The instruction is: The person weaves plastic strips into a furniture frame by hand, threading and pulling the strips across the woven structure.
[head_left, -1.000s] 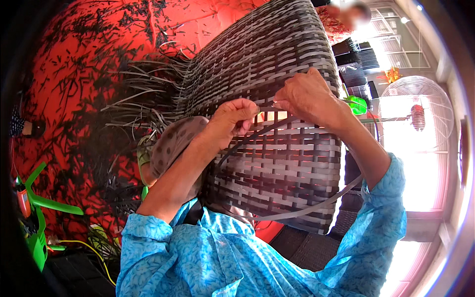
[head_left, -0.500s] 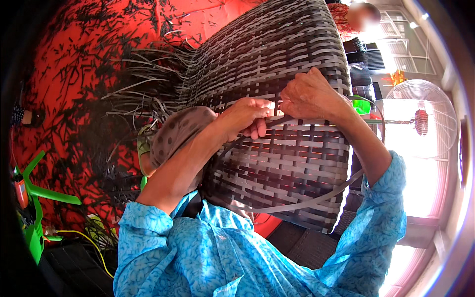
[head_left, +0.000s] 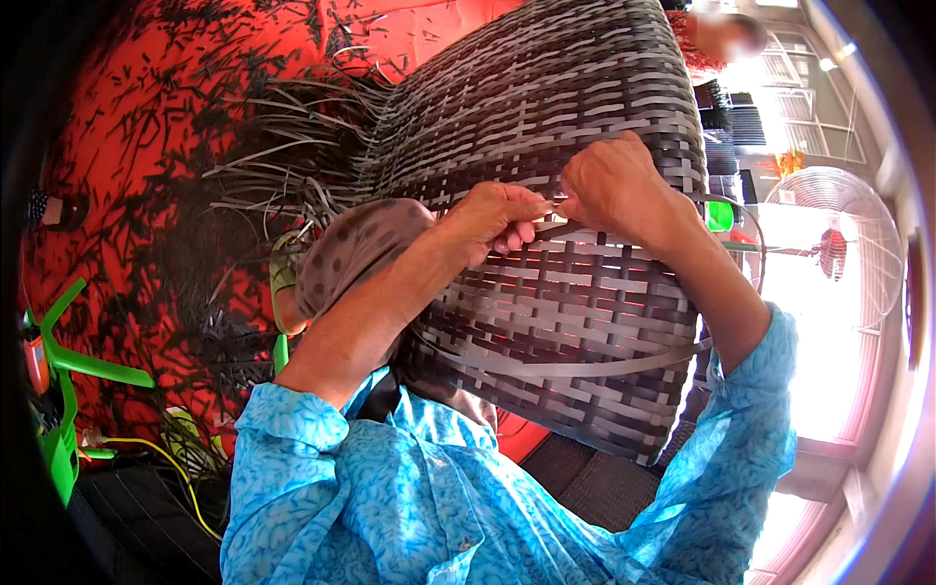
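A large woven panel of dark brown and grey flat strips leans across my lap and stretches away from me. At a gap in its weave, my left hand pinches a dark flat strip between thumb and fingers. Close beside it on the right, my right hand is curled closed at the same strip, its fingertips mostly hidden behind the knuckles. A loose grey strip loops over the near part of the panel and out past its right edge. Long strip ends fan out from the left side.
Cut dark scraps litter the red floor covering at left. A green plastic stool and a yellow cable lie at lower left. A standing fan is at right. Another person is at the far upper right.
My left hand has lifted slightly and shifted right toward my right hand. The loose grey strip's loop has drawn up higher across the panel. The view has moved a little.
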`<state>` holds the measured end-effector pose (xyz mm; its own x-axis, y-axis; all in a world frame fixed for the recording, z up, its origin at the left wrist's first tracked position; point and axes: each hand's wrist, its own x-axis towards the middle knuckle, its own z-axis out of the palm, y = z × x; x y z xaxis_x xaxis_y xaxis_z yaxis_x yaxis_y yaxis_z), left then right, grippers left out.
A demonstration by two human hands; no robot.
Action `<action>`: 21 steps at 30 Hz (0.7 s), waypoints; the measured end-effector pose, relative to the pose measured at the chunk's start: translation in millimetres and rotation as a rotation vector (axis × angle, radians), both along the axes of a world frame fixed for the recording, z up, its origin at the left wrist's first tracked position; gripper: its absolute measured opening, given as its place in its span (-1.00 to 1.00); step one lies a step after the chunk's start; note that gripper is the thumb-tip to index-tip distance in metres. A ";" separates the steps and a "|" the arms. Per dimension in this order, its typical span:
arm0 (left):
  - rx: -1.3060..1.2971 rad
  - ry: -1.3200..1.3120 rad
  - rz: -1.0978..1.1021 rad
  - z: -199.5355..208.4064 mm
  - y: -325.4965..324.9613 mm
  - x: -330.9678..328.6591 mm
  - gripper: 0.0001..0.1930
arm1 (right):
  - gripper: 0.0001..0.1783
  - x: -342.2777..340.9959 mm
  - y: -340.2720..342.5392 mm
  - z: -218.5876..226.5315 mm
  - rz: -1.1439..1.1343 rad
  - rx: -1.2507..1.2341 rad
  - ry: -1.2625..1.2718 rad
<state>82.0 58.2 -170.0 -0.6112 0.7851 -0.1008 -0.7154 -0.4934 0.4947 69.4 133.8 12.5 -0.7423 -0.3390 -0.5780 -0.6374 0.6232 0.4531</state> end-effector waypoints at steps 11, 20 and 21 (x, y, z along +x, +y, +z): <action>-0.064 0.114 0.265 -37.5 -26.4 14.7 -0.83 | -0.84 -18.6 -12.0 -22.1 -0.184 -0.094 -0.144; -0.011 -0.087 0.177 -31.2 -30.2 15.3 -0.80 | -0.76 -32.0 -14.2 -36.8 -0.498 -0.058 -0.334; -0.078 -0.132 0.082 -31.2 -29.7 14.7 -0.78 | -0.76 -31.8 -14.8 -37.5 -0.500 -0.055 -0.337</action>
